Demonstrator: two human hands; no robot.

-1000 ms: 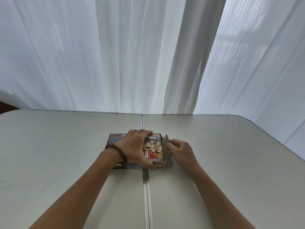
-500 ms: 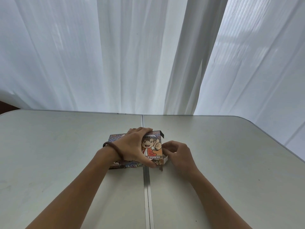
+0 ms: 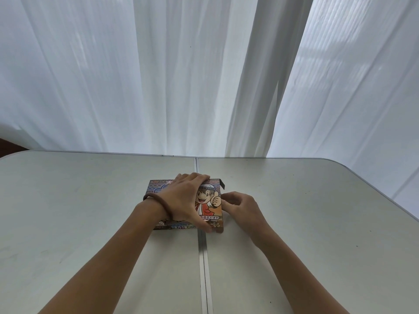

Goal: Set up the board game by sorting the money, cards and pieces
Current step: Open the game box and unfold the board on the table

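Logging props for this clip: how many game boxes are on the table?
1. The game box lies on the table across its seam, the left hand gripping its top, the right hand pinching its right end. Contents unseen.

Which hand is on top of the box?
The left hand, wearing the brown wristband, lies over the box; the right hand is at its end.

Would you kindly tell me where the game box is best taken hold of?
Take the game box across its short width from above, as the left hand does: it lies flat and one hand spans it. That leaves the right end, where a flap stands open, free.
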